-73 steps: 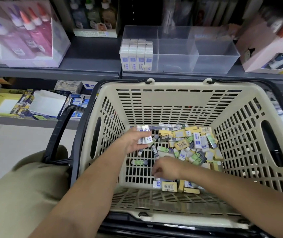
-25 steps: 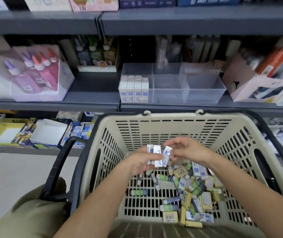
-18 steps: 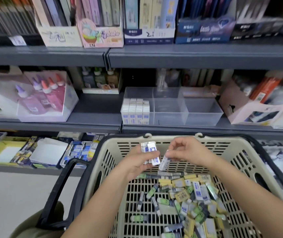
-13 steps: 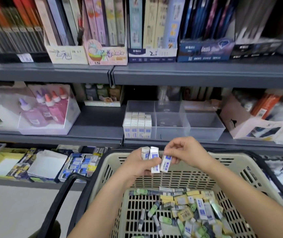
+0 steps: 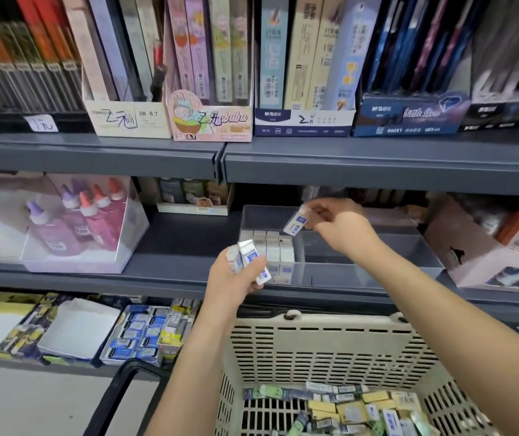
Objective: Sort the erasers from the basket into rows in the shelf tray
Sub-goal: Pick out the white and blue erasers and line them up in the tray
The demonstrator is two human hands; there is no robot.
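Right hand [image 5: 343,234], eraser [image 5: 295,224], above part-filled tray [image 5: 362,278]

Erasers [image 5: 295,224] white with blue print, basket [image 5: 324,341] beige, slotted, tray [image 5: 362,275] clear, shelf [image 5: 377,165] seemingly slate grey.

The grey middle shelf [image 5: 173,243] carries a clear compartmented tray [image 5: 362,280] at centre, a clear box of glue bottles [image 5: 72,247] to its left and a pale carton [image 5: 465,256] to its right. The upper shelf [image 5: 377,158] carries upright display boxes [image 5: 209,121].
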